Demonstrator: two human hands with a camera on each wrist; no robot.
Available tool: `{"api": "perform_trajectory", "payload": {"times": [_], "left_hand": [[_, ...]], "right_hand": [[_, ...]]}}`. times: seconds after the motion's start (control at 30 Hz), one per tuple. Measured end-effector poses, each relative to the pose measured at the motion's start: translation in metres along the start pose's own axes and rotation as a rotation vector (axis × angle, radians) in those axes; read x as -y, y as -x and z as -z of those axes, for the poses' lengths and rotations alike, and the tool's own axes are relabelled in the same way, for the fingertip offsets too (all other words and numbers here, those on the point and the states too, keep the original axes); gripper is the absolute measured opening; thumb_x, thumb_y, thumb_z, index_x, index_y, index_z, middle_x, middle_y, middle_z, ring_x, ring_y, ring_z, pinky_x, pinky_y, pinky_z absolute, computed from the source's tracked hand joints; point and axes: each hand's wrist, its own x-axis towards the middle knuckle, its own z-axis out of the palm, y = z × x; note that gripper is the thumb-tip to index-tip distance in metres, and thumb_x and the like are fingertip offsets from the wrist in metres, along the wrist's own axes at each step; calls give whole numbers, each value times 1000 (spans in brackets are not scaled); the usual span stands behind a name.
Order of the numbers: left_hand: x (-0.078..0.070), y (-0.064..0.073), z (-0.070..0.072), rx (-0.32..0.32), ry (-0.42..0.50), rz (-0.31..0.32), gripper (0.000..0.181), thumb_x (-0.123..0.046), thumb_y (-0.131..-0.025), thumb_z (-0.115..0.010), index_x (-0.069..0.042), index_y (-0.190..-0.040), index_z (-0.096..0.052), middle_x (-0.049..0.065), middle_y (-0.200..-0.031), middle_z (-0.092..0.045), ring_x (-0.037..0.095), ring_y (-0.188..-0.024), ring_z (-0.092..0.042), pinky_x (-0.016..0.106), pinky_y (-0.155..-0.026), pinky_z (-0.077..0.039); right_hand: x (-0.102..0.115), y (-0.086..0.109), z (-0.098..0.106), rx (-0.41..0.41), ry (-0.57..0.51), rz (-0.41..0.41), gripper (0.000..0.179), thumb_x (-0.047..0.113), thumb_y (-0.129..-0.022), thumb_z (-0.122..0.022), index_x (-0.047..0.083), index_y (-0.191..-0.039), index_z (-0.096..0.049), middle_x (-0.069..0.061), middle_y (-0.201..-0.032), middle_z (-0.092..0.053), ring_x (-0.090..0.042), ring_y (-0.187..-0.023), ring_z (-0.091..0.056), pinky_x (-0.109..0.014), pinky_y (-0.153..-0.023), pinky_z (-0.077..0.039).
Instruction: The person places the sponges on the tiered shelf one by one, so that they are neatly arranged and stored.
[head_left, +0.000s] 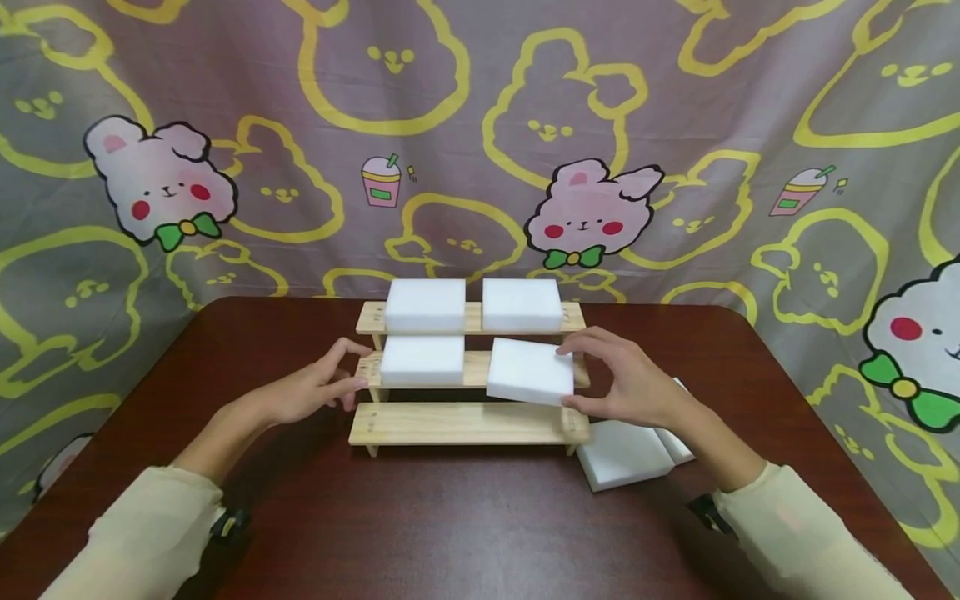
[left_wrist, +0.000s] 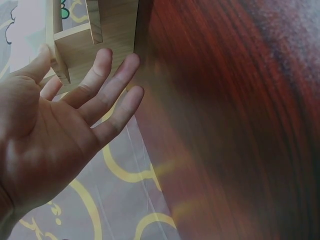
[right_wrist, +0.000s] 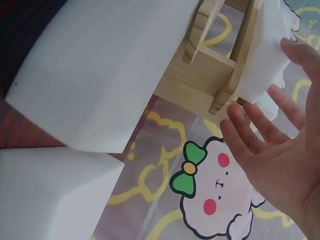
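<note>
A three-step wooden display stand [head_left: 465,423] stands on the table. My right hand [head_left: 633,383] pinches a white foam-like block [head_left: 528,371] by its right side, thumb at the front corner and fingers toward the back. The block sits slightly askew over the right part of the middle step, its front edge overhanging. In the right wrist view, thumb and index finger touch this block [right_wrist: 265,55] while the other fingers stay loose. At the stand's left end, my left hand [head_left: 318,383] holds the middle step between thumb and index finger, its other fingers spread below.
Two white blocks, left [head_left: 425,304] and right [head_left: 522,304], lie on the top step. Another block [head_left: 422,360] occupies the middle step's left. Right of the stand, a block [head_left: 626,454] lies on the dark table [head_left: 465,533], with one more partly behind my right forearm. A patterned curtain [head_left: 450,167] hangs behind.
</note>
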Motion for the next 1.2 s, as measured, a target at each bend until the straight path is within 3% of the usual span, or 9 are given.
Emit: {"api": "perform_trajectory", "payload": {"times": [0.37, 0.6, 0.9, 1.2], "left_hand": [[1, -1, 0, 4, 7, -1, 45, -21, -113, -48, -5, -146, -22, 13, -83, -61, 31, -85, -63, 47, -82, -49], [1, -1, 0, 2, 4, -5, 46, -19, -112, -49, -5, -146, -22, 12, -83, -61, 31, -85, -63, 47, -81, -49], [2, -1, 0, 1, 8, -4, 48, -17, -112, -50, -4, -147, -21, 11, -82, -62, 32, -85, -63, 47, -80, -49], [2, 0, 0, 0, 8, -6, 47, -17, -112, -50, -4, -147, -21, 12, -82, -62, 32, -85, -63, 47, -80, -49]], "right_hand": [[0, 3, -1, -59, 42, -49, 39, 15, -75, -92, 11, -110, -74, -4, -102, -62, -16, -94, -57, -37, -78, -47], [-3, 1, -3, -9, -68, -62, 35, 8, -81, -89, 10, -111, -71, 7, -81, -62, -14, -75, -57, -30, -67, -48], [-4, -1, -7, 4, -148, -89, 37, 7, -83, -87, 11, -115, -69, 9, -80, -64, -17, -69, -58, -28, -62, -47], [-5, -5, -12, -4, -179, -76, 35, 5, -85, -85, 8, -116, -69, 8, -81, -64, -11, -67, -55, -28, -62, -48]]}}
